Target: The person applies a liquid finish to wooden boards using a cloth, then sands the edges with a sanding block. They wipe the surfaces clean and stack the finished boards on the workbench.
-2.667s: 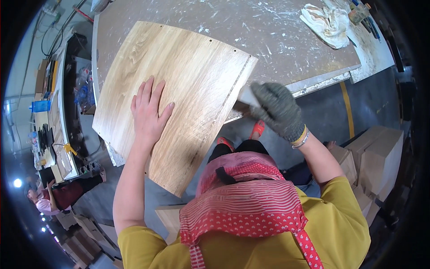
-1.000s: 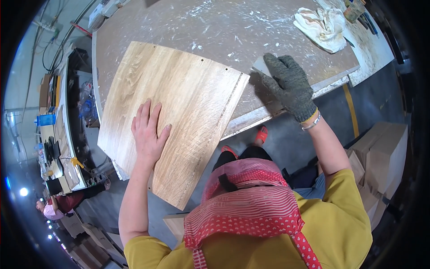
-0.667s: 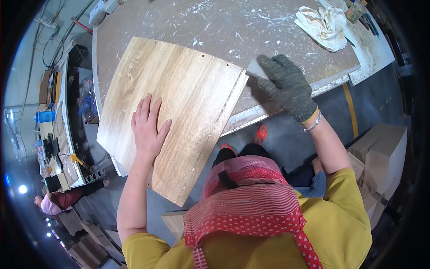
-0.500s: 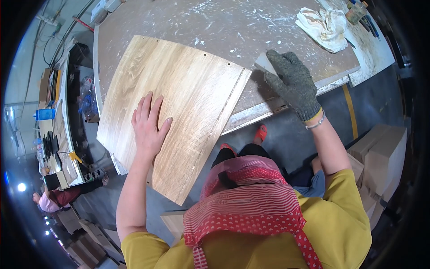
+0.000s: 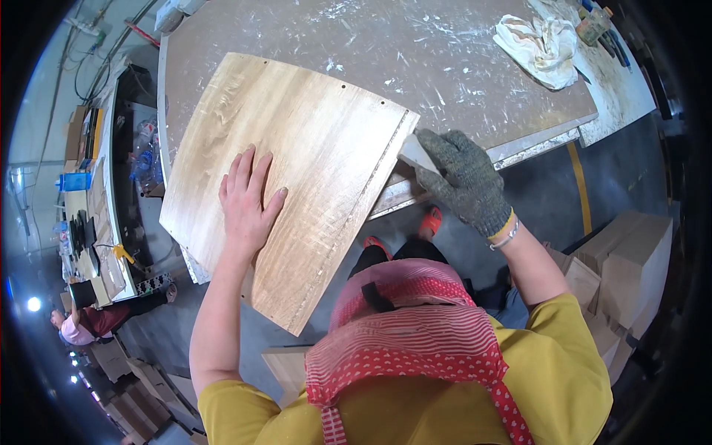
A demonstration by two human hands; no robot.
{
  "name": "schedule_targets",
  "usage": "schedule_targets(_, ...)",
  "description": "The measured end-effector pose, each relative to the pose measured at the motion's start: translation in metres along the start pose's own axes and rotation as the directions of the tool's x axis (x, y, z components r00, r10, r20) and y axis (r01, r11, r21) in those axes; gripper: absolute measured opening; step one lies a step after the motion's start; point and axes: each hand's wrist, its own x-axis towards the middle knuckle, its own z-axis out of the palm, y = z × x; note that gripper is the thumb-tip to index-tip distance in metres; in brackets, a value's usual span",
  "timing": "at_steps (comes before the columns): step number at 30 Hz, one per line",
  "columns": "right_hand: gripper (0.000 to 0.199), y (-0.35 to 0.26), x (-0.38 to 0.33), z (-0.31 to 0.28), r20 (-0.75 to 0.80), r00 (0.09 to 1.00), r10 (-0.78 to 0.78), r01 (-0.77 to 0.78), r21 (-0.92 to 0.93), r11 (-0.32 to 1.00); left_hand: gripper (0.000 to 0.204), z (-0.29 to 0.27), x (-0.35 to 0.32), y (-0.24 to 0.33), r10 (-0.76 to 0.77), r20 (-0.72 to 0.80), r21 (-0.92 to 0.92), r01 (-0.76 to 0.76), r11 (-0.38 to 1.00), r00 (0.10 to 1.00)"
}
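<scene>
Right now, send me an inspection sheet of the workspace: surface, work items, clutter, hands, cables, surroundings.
Surface: brown workbench, scuffed, white marks.
Work items: wood-grain panel on the workbench, overhanging its near edge; pale block at the panel's right edge, contact unclear.
Clutter: crumpled white cloth and small bottle, far right.
Hands: bare left hand spread flat on the panel; gloved right hand gripping the pale block.
Cables: dark cable by the wall, upper left; none seen across the panel.
Surroundings: another person at left; cardboard boxes at right; yellow floor line.
</scene>
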Motion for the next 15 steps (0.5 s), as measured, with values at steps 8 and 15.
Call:
schedule_targets(8,0.048,-0.0038,-0.0014,-0.0003,-0.034,0.999,-0.017,0.019,0.066,0.998,0.061,0.0020,-0.0006,-0.0025,-0.025,0.005,-0.024,0.025,0.999,1.000)
schedule_targets(15,0.051,-0.0091,-0.0046,0.0041,-0.053,0.995,0.085,-0.077,0.146,0.986,0.058,0.0008,-0.0004,-0.0011,-0.023,0.006,0.001,0.023,1.000,1.000)
